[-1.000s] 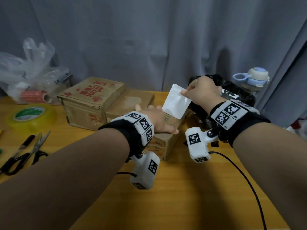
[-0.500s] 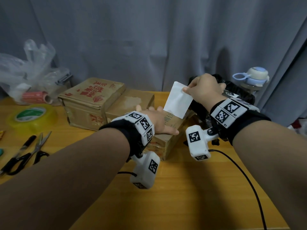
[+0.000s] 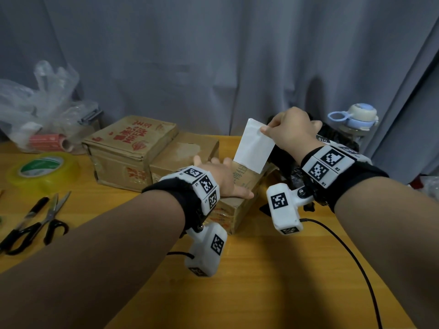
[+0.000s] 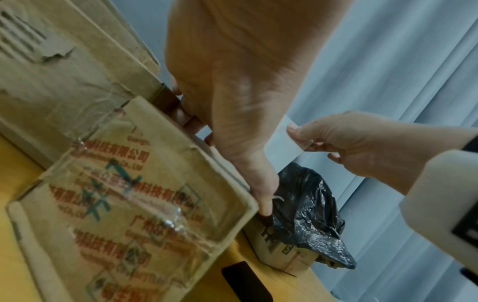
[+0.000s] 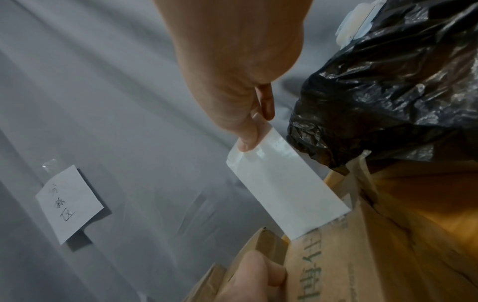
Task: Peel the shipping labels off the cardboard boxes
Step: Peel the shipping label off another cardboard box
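Right now your right hand [image 3: 291,130] pinches the top corner of the white shipping label [image 3: 254,147] between thumb [image 5: 245,134] and forefinger, holding it raised with only its lower edge on the cardboard box [image 3: 240,198] below your fingertips. Your left hand [image 3: 221,176] lies on that box's top, fingers straight and spread toward its far edge, thumb along the near right side. Behind your right fingers sits a black plastic bag [image 5: 388,92]; two more boxes [image 3: 133,148] stand beyond your left fingers.
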